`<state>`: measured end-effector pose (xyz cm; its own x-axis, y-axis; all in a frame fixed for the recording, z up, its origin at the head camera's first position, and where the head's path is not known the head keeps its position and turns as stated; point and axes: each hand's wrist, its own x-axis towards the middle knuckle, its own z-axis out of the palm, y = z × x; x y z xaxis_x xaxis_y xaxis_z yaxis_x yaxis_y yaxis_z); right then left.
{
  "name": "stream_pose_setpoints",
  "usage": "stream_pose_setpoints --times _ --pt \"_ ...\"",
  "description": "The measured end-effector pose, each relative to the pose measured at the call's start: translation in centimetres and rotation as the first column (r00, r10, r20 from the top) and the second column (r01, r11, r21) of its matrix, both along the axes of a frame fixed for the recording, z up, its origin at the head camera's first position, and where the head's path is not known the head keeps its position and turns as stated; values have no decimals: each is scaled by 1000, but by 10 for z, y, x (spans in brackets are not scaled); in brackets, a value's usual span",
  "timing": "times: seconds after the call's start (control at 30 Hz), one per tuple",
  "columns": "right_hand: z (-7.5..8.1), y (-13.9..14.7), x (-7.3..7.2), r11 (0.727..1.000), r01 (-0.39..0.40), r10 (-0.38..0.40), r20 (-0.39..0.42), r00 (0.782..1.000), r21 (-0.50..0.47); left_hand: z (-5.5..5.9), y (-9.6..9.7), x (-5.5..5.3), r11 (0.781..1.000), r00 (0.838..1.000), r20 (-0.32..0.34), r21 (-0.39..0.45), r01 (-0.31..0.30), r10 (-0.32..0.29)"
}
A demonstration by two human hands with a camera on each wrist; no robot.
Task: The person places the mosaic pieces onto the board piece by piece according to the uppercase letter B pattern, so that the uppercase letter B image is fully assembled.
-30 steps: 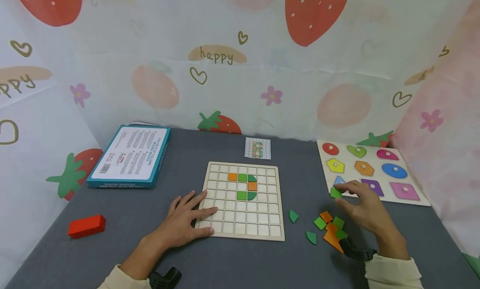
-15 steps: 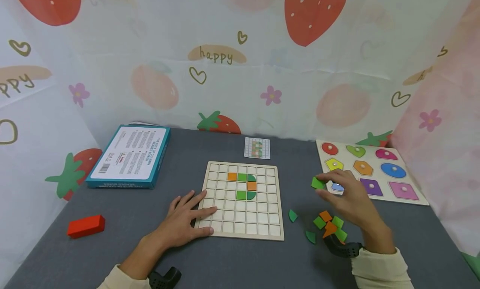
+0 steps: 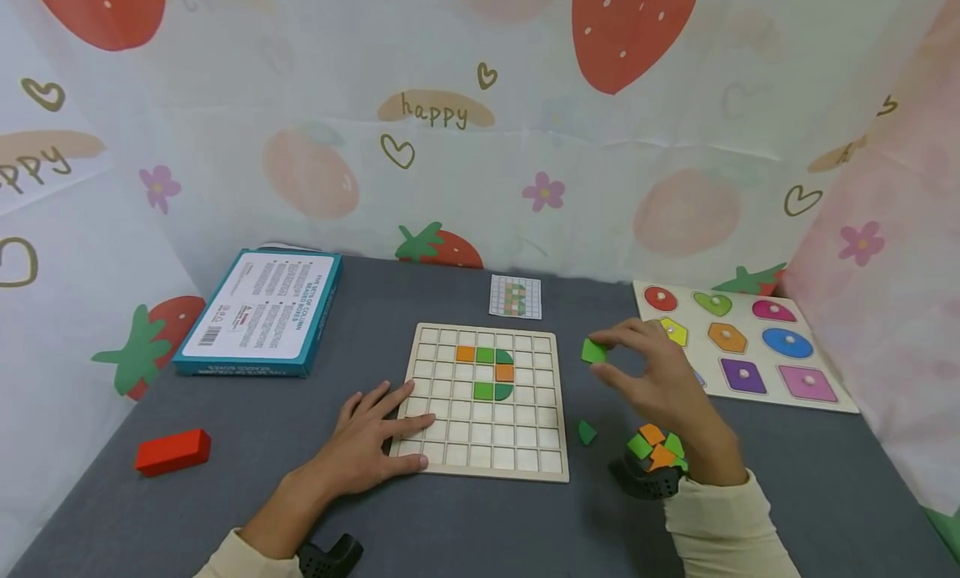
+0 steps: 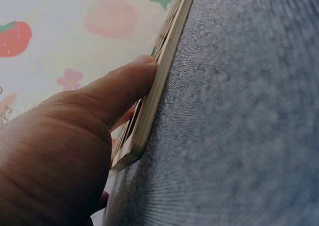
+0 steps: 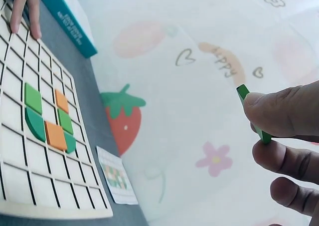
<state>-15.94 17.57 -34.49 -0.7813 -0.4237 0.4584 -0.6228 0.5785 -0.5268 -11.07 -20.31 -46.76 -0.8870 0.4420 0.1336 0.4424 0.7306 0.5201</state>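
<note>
Bright green, a square flat tile (image 3: 593,350) is pinched between the thumb and fingertips of the right hand (image 3: 660,378), raised just to the right of a pale wooden grid board (image 3: 492,457). The left hand (image 3: 360,440) has its fingers spread, with fingertips and thumb resting on the board's left edge.

Six pieces sit in the grid: an orange square (image 3: 466,354), a light green square (image 3: 485,355) and a dark green rounded piece (image 3: 505,357) side by side; below that rounded piece, a second orange square (image 3: 504,373); lower still, another light green square (image 3: 483,390) beside another dark green rounded piece (image 3: 503,391).

A loose dark green wedge-shaped piece (image 3: 587,432) lies near the board on the dark grey surface (image 3: 420,532). Close by, a heap of orange and green tiles (image 3: 651,434) is partly hidden by the black device (image 3: 647,481) at the right wrist. Behind the board lies a small white printed card (image 3: 515,297). To the far right is a cream board with coloured shapes (image 3: 742,311); to the left, a teal box with a white label (image 3: 258,311) and a red block (image 3: 173,453).
</note>
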Motion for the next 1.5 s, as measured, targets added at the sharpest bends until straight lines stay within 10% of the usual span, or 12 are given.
stream_pose_setpoints --times 1.5 --pt "-38 -92 -37 996 -87 80 180 980 31 3 1 0 1000 1000 21 -4 1 -1"
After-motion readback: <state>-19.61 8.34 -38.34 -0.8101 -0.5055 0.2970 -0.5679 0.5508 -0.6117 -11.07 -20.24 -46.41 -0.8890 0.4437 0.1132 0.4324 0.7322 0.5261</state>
